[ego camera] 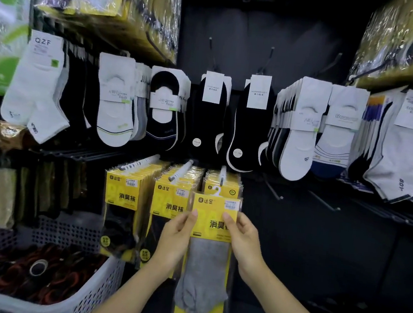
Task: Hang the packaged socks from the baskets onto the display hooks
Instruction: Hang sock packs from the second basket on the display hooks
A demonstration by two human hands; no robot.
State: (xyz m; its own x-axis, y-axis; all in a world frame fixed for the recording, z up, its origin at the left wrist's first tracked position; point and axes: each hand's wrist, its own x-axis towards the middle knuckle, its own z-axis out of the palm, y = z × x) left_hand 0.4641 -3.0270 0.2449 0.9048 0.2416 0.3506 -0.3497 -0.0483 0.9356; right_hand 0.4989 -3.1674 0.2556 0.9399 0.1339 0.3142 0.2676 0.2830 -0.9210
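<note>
Left hand (176, 235) and right hand (242, 237) pinch the sock pack (206, 272) by its yellow card, thumbs in front, just under a white hook (222, 176) low on the display wall (240, 31). Its hanger loop may miss the hook tip, and then the pack can drop. Neighbouring hooks are full, and a white basket (99, 298) stands near the wall's lower left corner.

Bright yellow card on the sock pack (209, 246), with a plain grey sock under clear film. Same yellow on the hanging packs (124, 193), black socks inside. Above them are black liner socks (209, 120) with white labels, plain white ankle socks (37, 85), and a white striped pair (333, 145), blue at the toe. The basket (100, 286) is white, dotted with holes.
</note>
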